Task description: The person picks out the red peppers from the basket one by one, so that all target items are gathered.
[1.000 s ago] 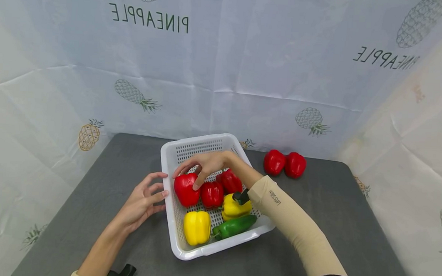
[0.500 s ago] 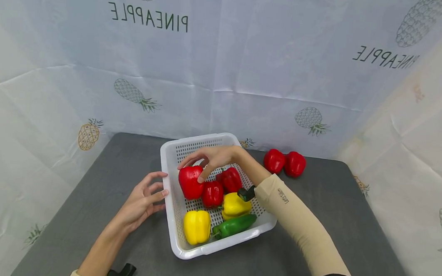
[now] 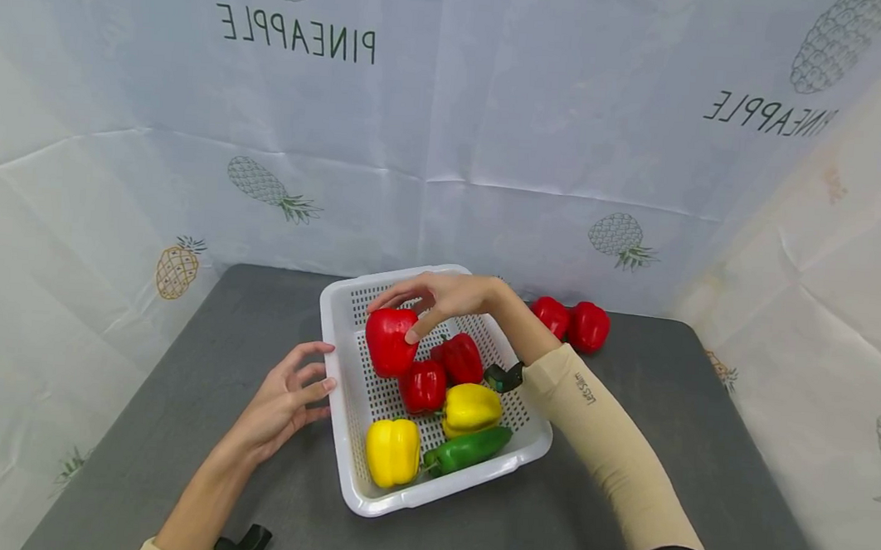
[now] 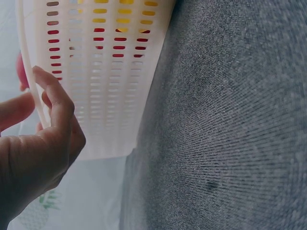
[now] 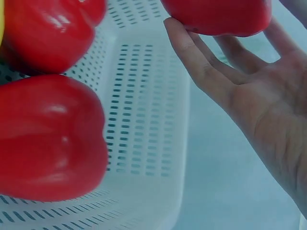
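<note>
My right hand (image 3: 450,296) holds a red bell pepper (image 3: 389,345) between thumb and fingers, raised in the far left part of a white perforated basket (image 3: 467,482). In the right wrist view the fingers curl round the held pepper, cut off by the top edge. My left hand (image 3: 283,400) pinches the basket's left rim, as the left wrist view of the basket wall (image 4: 105,100) shows. Inside the basket lie two other red peppers, one in the middle (image 3: 423,388) and one to its right (image 3: 462,357), two yellow peppers (image 3: 392,453) and a long green pepper (image 3: 469,449).
Two more red peppers (image 3: 589,328) sit on the dark grey table (image 3: 672,420) at the back right, the nearer one partly behind my right forearm. A white cloth (image 3: 447,142) printed with pineapples hangs behind the table and along its sides.
My right hand has lifted the red bell pepper up from the basket's left side and carried it backward and slightly right. My left hand stays at the rim.
</note>
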Motion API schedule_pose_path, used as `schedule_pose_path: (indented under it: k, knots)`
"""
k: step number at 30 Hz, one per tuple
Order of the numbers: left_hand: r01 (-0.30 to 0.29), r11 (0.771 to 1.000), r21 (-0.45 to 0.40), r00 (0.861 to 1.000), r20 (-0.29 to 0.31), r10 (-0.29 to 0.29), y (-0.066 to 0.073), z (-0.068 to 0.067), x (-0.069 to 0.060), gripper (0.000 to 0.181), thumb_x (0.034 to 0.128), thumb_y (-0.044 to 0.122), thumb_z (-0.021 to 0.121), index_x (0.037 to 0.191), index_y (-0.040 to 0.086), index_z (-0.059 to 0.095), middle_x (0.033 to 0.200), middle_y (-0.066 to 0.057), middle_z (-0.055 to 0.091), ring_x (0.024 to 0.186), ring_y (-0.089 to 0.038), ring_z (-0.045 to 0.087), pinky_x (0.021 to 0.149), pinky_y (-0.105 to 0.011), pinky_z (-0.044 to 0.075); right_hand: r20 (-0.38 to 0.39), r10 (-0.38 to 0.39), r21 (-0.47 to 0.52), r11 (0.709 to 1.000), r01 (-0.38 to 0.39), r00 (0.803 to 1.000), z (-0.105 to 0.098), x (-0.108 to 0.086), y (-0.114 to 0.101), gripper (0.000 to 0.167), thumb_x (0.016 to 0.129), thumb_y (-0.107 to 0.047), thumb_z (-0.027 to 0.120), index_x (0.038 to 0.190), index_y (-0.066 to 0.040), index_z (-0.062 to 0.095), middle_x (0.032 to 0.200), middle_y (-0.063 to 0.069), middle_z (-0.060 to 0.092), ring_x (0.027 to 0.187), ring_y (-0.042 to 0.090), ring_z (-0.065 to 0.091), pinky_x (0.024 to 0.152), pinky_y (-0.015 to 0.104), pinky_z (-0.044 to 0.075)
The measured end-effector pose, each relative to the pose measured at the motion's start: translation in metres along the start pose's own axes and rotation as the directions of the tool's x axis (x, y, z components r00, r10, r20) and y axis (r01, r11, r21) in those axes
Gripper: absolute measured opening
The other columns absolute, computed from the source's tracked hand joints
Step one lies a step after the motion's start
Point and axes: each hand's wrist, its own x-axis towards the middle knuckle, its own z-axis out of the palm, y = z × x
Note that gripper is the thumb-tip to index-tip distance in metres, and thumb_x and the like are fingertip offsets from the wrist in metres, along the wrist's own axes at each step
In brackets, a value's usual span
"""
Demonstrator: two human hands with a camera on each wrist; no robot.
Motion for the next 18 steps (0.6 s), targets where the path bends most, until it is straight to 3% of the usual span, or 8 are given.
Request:
schedule_pose_path:
  k: [8,18]
  knots:
    - [0.002,1.000,0.004,1.000,-0.013,-0.002,-0.002,0.001,0.001,0.063,0.1042,0.009,0.070,0.156,0.016,0.035,0.131,-0.005,0.062,0.117,-0.021,0.066,0.093,-0.039,0.066,-0.063,-0.060,-0.007,0.998,0.060,0.996,-0.009,-0.019,-0.006,0.081,0.085,-0.010,0.085,0.158,-0.005,0.050,0.162,0.012,0.055,0.147,0.028,0.053,0.108,0.045,0.061]
    - [-0.005,1.000,-0.005,1.000,-0.005,0.005,0.001,0.001,0.000,0.064,0.1046,0.009,0.070,0.156,0.015,0.034,0.132,-0.005,0.063,0.118,-0.020,0.066,0.092,-0.038,0.066,-0.100,-0.065,0.009,0.998,0.066,0.993,-0.014,-0.047,-0.005,0.080,0.087,-0.009,0.081,0.160,-0.005,0.048,0.163,0.012,0.054,0.145,0.029,0.054,0.109,0.048,0.060]
